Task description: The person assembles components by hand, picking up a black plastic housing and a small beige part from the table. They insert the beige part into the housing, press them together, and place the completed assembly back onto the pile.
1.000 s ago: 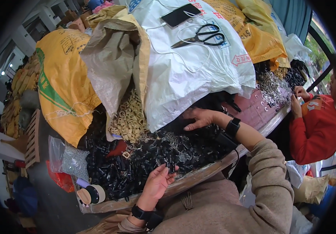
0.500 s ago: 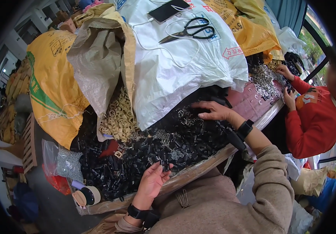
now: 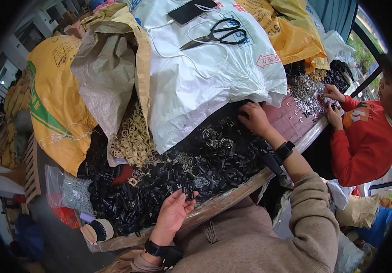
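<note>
Currently, left hand (image 3: 171,214): palm turned up, thumb and fingertips closed on a small black plastic clip (image 3: 187,193).
Clip's looks: dark, slightly glossy, blocky in outline, with short bars; the finer detail is too small to tell.
Clip's place: held up over the near edge of the worktop (image 3: 239,192), left of that edge's middle.
Right hand (image 3: 254,119): farther in, fingers bent down at dark material beside the lower rim of a white woven sack (image 3: 196,95); whether they grip anything, I cannot tell.
Black plastic parts (image 3: 132,200): heaped along the near edge from the left corner toward the right forearm, lying at all angles, with a similar dark sheen.
Silver metal pieces (image 3: 217,140): thin and shiny, loose among the black parts, one patch near the right hand.
Tan rings (image 3: 134,143): piled at the mouth of an open sack (image 3: 109,59).
White sack's top: a phone (image 3: 192,11) and black-handled scissors (image 3: 210,39), blades pointing left.
Near left corner: a round cream container (image 3: 104,230), with a clear bag of grey pellets (image 3: 77,193) just beyond.
Right end: silver hooks (image 3: 307,93) strewn over a pinkish surface (image 3: 280,118); a co-worker in red (image 3: 364,141) has both hands beside them.
</note>
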The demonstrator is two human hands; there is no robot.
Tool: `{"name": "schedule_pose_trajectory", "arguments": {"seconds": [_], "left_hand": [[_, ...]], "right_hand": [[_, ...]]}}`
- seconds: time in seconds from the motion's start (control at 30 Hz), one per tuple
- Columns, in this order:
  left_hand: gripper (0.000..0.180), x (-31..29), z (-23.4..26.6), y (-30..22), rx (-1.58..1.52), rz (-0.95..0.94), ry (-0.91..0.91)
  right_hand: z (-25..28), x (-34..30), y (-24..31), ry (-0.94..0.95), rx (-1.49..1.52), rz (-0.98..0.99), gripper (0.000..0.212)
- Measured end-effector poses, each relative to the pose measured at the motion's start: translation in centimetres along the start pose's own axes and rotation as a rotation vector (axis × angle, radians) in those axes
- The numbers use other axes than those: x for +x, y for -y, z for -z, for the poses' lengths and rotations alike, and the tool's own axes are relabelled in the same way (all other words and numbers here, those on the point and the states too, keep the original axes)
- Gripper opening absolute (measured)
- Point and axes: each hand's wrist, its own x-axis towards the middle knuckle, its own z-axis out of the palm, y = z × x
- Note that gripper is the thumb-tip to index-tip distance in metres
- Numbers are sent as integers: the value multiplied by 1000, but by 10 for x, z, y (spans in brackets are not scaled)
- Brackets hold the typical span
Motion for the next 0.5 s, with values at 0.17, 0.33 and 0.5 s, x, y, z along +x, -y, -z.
{"name": "schedule_pose_trajectory", "arguments": {"seconds": [0.17,0.33,0.5], "left_hand": [[22,2,4,0,-19,-12,0],[23,1,7,1,-25,-10,-3],[24,-1,12,-3,-29,-18,-18]], "right_hand": [[8,4,9,179,200,-111,24],[-8,30,7,-117,-6,112,28],[-35,69,-6,-151,-256,67,34]]}}
